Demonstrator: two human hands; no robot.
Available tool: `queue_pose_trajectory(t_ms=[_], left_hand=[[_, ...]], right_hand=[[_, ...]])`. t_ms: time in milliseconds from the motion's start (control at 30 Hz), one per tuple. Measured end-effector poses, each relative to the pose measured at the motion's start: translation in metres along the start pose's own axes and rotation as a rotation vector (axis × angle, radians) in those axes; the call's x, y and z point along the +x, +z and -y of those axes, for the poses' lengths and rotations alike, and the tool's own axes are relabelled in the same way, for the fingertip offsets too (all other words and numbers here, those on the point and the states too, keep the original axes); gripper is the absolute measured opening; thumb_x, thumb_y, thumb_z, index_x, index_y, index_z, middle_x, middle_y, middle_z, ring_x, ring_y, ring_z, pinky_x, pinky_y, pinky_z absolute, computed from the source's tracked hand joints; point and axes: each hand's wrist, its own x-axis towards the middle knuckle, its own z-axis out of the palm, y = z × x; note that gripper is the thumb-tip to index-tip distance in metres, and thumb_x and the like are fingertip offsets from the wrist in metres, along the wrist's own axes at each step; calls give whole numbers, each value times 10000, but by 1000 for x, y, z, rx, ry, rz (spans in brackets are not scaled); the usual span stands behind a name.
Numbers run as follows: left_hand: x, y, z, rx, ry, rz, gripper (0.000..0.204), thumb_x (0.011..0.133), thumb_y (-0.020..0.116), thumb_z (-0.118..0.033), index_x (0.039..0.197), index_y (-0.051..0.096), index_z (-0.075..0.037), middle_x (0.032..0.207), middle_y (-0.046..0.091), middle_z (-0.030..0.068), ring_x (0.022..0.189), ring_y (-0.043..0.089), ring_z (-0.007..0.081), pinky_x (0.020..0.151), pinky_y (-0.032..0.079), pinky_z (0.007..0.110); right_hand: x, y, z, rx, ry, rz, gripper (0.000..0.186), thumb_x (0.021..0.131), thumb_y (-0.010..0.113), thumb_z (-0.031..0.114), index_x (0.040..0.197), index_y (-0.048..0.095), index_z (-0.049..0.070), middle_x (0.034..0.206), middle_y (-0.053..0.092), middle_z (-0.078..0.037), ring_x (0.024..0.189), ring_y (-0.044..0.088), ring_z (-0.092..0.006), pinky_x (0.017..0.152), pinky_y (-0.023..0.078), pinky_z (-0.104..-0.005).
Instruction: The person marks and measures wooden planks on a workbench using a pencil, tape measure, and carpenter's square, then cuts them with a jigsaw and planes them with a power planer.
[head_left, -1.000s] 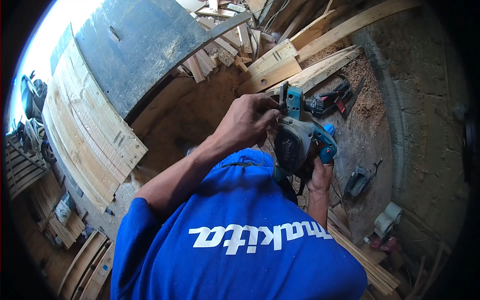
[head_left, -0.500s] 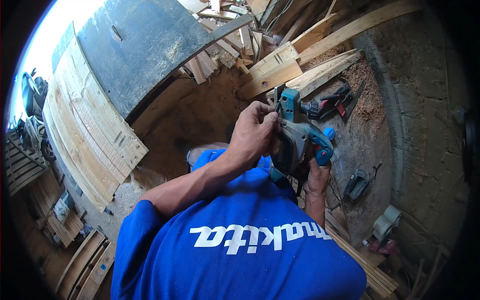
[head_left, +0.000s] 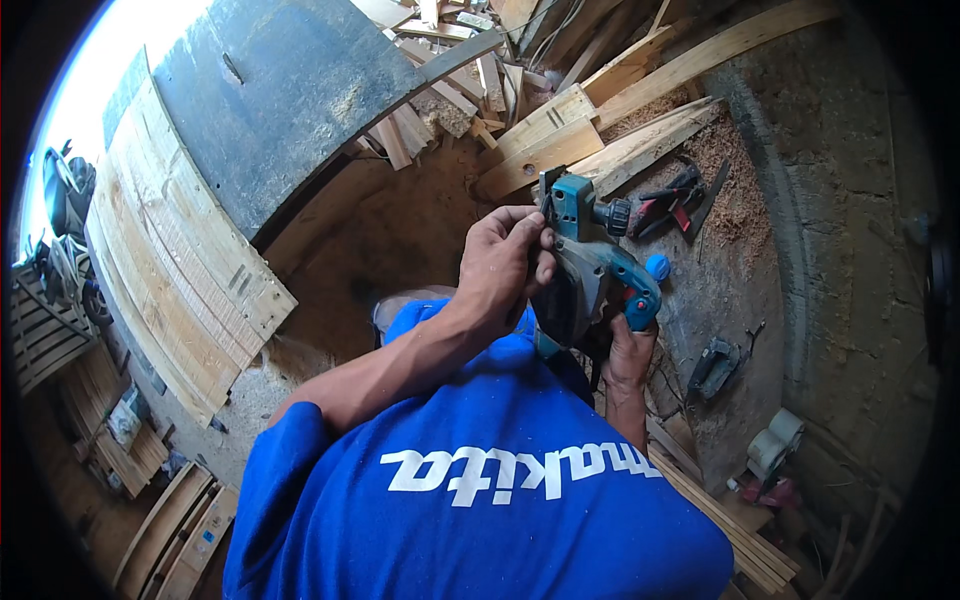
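Note:
A teal and grey electric hand planer [head_left: 588, 262] is tipped on its side in front of my chest. My right hand [head_left: 629, 352] is wrapped round its rear handle, partly hidden by the tool's body. Against the front half of the planer, my left hand [head_left: 505, 258] has its thumb and index finger pinched together at the edge of the sole. Whatever lies between those fingertips is too small to make out. A dark ribbed knob [head_left: 613, 217] sticks out of the planer's front end, away from my left hand.
Left stands a dark-topped table [head_left: 290, 90] beside joined pale boards [head_left: 180, 260]. Scrap wood [head_left: 480, 75] and planks [head_left: 560, 140] lie ahead. To the right are red-and-black tools [head_left: 675, 200], wood shavings [head_left: 735, 190], a blue cap [head_left: 657, 267] and a dark power tool [head_left: 714, 368].
The planer has shifted slightly left, with both hands on it. My left fingers have changed position a little along its edge, the thumb now more plainly in sight.

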Motion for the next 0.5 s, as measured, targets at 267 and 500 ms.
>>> queue_pose_trajectory(t_ms=[267, 500], left_hand=[[-20, 5, -17, -201, -206, -52, 211, 1039, 504, -234, 885, 541, -95, 737, 575, 25, 410, 399, 64, 348, 308, 171], [-20, -4, -18, 48, 16, 98, 214, 1048, 521, -155, 1148, 549, 33, 802, 637, 68, 447, 540, 102, 325, 352, 200]], right_hand=[[-1, 8, 6, -60, -56, -9, 265, 859, 738, 97, 1105, 652, 49, 1009, 617, 25, 901, 561, -85, 831, 453, -261], [1, 3, 11, -56, -51, 9, 289, 877, 735, 118, 1148, 655, 54, 1034, 630, 10, 948, 586, -113, 873, 459, -300]])
